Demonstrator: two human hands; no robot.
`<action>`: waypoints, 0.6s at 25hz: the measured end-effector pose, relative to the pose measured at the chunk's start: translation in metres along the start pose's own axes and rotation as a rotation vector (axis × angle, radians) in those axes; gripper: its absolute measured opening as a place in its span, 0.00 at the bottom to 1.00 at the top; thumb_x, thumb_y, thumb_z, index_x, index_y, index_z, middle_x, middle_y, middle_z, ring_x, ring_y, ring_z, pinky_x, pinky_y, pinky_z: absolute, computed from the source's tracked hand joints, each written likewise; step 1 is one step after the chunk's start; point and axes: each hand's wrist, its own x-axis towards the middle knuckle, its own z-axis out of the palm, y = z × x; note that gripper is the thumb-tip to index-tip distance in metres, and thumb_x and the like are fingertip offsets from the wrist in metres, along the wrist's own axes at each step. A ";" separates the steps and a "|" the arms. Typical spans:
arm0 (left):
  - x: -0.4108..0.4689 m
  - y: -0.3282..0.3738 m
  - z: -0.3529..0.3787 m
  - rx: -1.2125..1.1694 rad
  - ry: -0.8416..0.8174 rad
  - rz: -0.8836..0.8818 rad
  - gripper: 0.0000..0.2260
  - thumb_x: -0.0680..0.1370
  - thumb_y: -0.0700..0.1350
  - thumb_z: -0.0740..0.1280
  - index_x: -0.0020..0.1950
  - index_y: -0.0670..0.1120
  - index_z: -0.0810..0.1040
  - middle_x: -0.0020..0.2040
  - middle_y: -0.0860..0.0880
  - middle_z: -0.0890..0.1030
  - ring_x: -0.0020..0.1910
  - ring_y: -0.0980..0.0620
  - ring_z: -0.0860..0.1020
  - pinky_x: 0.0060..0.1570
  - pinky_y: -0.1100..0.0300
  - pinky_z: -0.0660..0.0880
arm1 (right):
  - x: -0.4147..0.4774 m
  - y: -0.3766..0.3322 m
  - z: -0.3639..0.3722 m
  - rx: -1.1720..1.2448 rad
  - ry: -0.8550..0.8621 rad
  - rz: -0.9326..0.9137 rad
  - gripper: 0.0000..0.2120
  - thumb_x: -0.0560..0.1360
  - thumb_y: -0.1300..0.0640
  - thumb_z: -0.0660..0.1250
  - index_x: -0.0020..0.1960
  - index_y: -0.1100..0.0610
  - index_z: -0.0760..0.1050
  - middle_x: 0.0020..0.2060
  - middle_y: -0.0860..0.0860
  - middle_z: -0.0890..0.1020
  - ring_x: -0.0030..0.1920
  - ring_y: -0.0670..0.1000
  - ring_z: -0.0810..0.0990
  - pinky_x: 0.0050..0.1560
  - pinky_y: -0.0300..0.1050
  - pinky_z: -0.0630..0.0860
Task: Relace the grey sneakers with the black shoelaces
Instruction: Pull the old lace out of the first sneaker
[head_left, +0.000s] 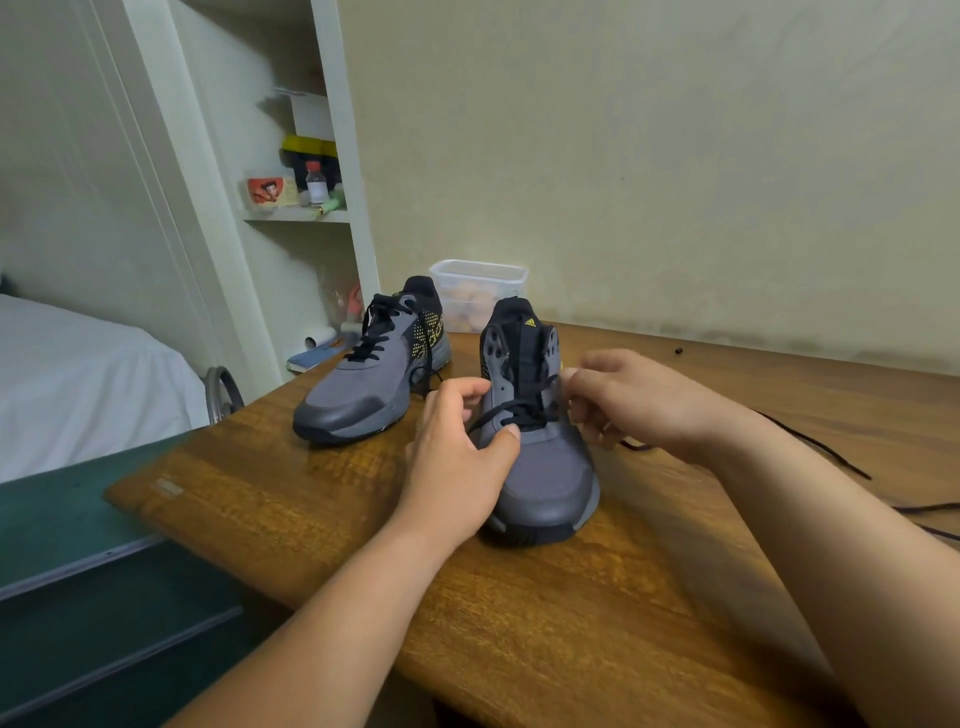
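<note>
Steadying the near sneaker (545, 467), the left hand (457, 452) grips its left side, thumb pressed on the grey upper and fingers curled by the eyelets. The right hand (634, 400), blurred, looks to be pinching the lace (514, 410) at the right eyelet row. The hands sit apart, one on each flank of the shoe.

The shoe stands mid-table, with its long axis running from the toe, nearest the person, to the heel by the wall. Only the lower eyelets are crossed. The empty ones lie just beyond the fingertips, up toward the collar, so I judge the next threading goes away from the body, and the right hand is nearer.

The slack trails right across the table (571, 623), with open wood there for pulling through. The far sneaker (363, 384), already laced, stands to the left near the table's edge. A tub (478, 280) sits close behind both heels.
</note>
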 end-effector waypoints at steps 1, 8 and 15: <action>0.000 0.000 0.000 -0.002 0.000 0.000 0.19 0.77 0.53 0.73 0.65 0.64 0.71 0.62 0.64 0.73 0.64 0.66 0.71 0.70 0.45 0.71 | 0.000 0.002 0.000 0.001 0.038 0.050 0.18 0.86 0.46 0.61 0.49 0.58 0.79 0.38 0.54 0.80 0.35 0.51 0.77 0.35 0.45 0.74; -0.001 -0.001 0.001 0.011 0.024 0.022 0.20 0.77 0.52 0.73 0.65 0.62 0.71 0.61 0.63 0.74 0.63 0.66 0.72 0.69 0.47 0.72 | 0.001 -0.005 0.011 -0.379 0.113 -0.021 0.23 0.82 0.43 0.67 0.43 0.64 0.79 0.33 0.59 0.83 0.31 0.51 0.78 0.36 0.45 0.73; -0.003 0.001 -0.001 0.039 0.005 0.009 0.20 0.77 0.53 0.73 0.65 0.65 0.70 0.62 0.65 0.73 0.64 0.66 0.71 0.71 0.45 0.71 | -0.003 -0.002 -0.003 0.236 -0.053 0.047 0.17 0.80 0.59 0.66 0.32 0.55 0.69 0.26 0.53 0.69 0.25 0.50 0.67 0.25 0.38 0.62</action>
